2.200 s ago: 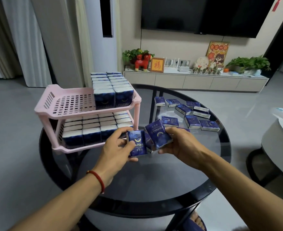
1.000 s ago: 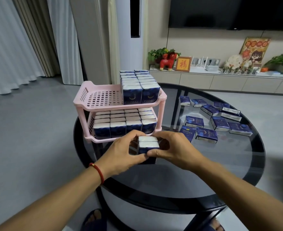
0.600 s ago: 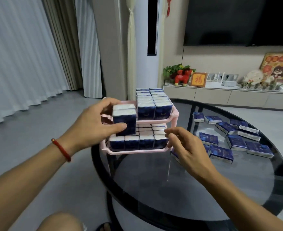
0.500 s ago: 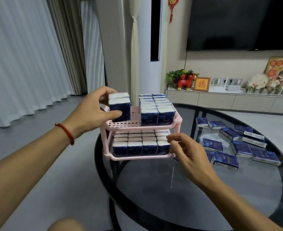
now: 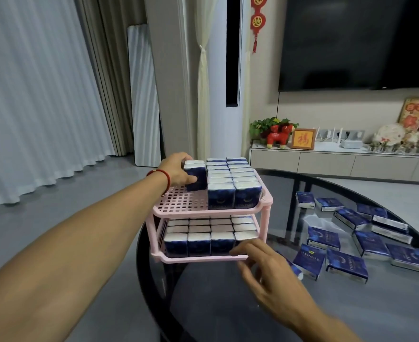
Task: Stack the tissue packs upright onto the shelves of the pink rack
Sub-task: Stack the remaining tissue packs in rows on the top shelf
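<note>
Left hand (image 5: pixel 179 170): reaches over the top shelf of the pink rack (image 5: pixel 183 202), fingers clenched around two upright tissue packs (image 5: pixel 195 176) held together, their bottoms at the shelf's grid floor, just beside the rows already standing there.
Right hand (image 5: pixel 260 264): at the rack's lower front right corner, fingers loosely curled and touching the bottom shelf's rim, grasping nothing.
Top shelf: two rows of upright tissue packs (image 5: pixel 233 183) fill its right half; the left half shows bare grid.
Bottom shelf: packed across with upright packs (image 5: pixel 198 239).
Surface (image 5: pixel 351 307): round dark glass; the rack stands at its left edge.
Loose packs (image 5: pixel 346 245): lie flat, scattered toward the right edge.
</note>
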Motion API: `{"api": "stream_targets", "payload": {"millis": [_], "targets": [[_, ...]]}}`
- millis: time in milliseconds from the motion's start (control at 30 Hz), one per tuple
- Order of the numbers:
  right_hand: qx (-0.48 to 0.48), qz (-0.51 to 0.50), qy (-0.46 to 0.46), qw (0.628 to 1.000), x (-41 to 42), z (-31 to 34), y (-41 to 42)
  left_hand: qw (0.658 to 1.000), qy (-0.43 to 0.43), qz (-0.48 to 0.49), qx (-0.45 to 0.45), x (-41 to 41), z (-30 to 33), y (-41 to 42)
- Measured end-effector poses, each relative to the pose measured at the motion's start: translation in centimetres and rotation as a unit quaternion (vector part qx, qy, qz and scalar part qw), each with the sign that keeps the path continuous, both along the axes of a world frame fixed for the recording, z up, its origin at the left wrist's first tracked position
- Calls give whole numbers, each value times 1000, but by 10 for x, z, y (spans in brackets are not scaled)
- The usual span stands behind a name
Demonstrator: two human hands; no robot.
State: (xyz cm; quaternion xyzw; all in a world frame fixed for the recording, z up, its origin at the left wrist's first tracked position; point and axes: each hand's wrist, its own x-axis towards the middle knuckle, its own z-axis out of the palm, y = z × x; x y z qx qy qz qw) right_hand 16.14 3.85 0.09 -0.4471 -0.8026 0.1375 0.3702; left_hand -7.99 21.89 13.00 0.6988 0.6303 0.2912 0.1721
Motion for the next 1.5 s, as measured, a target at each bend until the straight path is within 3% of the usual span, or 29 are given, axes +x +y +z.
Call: {"api": "stream_targets", "payload": {"millis": [367,833,1167,1333,1500], "targets": [[-8,-3,-20,1000,9,-7,7,993,103,-51,17,1,0,-2],[-47,-10,-56,997,20,-12,7,996,46,-58,-51,-4,-3,4],[-62,-30,-60,996,37,-18,9,997,30,-63,-40,-10,-2,6],[-72,-30,-60,995,41,-17,9,997,28,-72,10,-10,-4,4],[-85,-34,-66,994,41,-16,9,995,-12,-97,-24,-14,1,5]]}}
